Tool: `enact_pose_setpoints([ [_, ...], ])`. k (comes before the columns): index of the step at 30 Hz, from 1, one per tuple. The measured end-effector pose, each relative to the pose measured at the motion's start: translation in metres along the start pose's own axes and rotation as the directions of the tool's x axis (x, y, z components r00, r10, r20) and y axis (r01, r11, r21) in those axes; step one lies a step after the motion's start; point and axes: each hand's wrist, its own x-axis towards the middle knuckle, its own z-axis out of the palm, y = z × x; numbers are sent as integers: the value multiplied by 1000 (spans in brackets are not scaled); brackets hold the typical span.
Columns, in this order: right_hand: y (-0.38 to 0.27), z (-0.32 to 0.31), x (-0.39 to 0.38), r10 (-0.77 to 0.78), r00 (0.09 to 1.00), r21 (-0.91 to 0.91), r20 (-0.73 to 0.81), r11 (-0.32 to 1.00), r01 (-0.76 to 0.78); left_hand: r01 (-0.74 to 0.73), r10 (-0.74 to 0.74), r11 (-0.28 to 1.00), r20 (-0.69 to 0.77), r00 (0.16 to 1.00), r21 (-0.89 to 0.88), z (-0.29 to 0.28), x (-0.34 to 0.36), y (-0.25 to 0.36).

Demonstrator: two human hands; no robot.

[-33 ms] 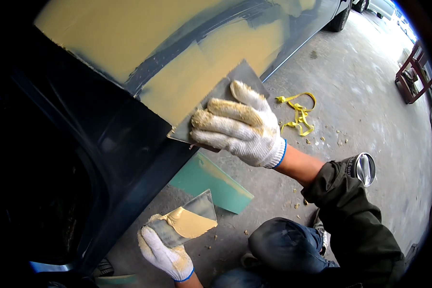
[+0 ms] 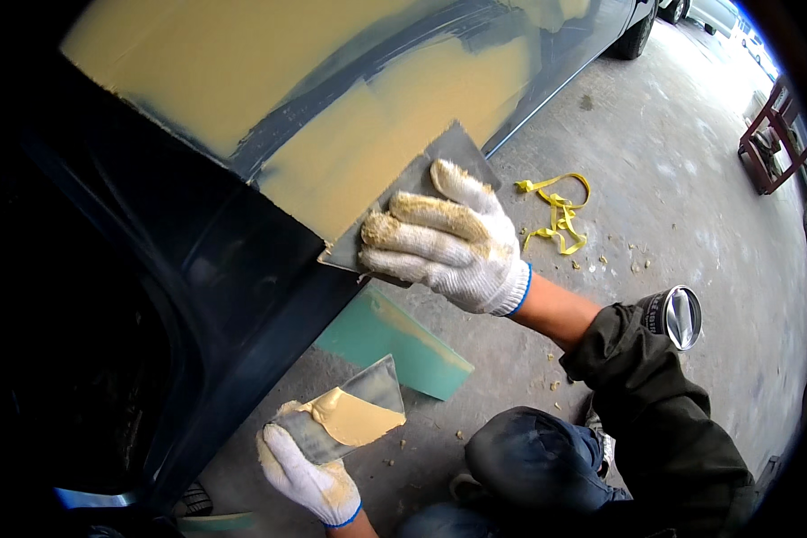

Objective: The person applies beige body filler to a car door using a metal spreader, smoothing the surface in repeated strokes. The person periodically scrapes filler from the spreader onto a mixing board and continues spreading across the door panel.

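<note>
My right hand (image 2: 448, 242), in a white knit glove with beige filler on the fingers, holds a flat grey spreader (image 2: 466, 143) against the lower edge of a car panel (image 2: 206, 63) coated with beige filler in patches over dark grey. Its fingers lie over the spreader, hiding part of it. Lower down, my gloved left hand (image 2: 305, 475) grips a smeared grey plate (image 2: 372, 390) from beneath, with a mound of beige filler (image 2: 345, 417) on top. Some of the left fingers are hidden by the plate.
A dark body opening (image 2: 134, 269) is at left. On the concrete floor (image 2: 655, 134) lie a green board (image 2: 394, 350), yellow strap (image 2: 560, 215), crumbs and an open can (image 2: 677, 318). A red trolley (image 2: 771, 134) and vehicle wheels are beyond. My knee (image 2: 529, 448) is below.
My right hand and the spreader have shifted slightly down and to the right along the panel. My left hand and its plate look nearly unchanged.
</note>
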Motion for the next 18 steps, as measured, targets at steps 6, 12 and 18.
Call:
enact_pose_setpoints([
  [6,-2,44,-56,243,957,454,160,843,-290,-36,36,999,-23,999,14,14,-9,11],
  [12,0,13,-58,32,997,51,64,998,-35,-45,44,998,36,998,40,16,-13,8],
  [18,-50,-83,-19,329,848,875,416,109,-471,-138,95,983,304,948,123,35,-15,6],
])
